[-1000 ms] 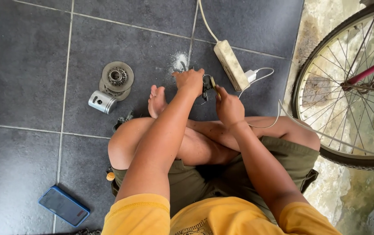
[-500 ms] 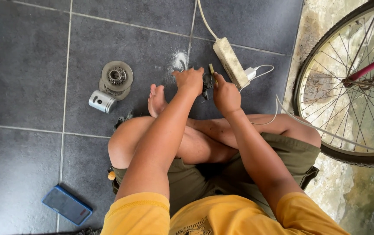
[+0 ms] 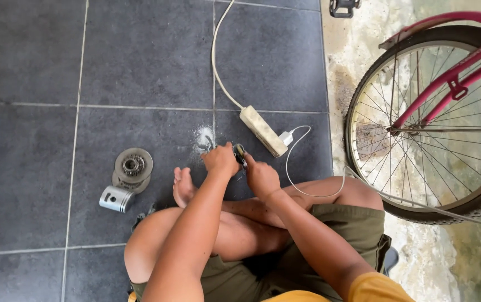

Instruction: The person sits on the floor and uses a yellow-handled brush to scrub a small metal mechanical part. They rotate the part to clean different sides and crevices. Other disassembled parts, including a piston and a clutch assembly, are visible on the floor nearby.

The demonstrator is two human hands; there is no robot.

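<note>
Seen from above, a person sits cross-legged on a floor of dark grey tiles [image 3: 140,61], both bare arms reaching forward over the knees. The left hand [image 3: 220,159] and the right hand [image 3: 261,178] are brought close together, and both are closed on a small dark metal part [image 3: 240,154] held just above the floor, in front of the bare foot [image 3: 183,187]. The part is mostly hidden by the fingers, so its exact shape cannot be told. It looks rigid, compact and dense for its size, likely greasy and so somewhat slippery; a firm pinch at its outer edges from both sides seems the safest hold. To the left lie a round grey toothed metal disc [image 3: 133,166] and, touching it, a short silver metal cylinder [image 3: 116,198]. Just beyond the hands sits a white power strip [image 3: 263,131] with a white charger [image 3: 286,137] plugged in. A pink-framed bicycle wheel [image 3: 436,123] stands at the right.
</note>
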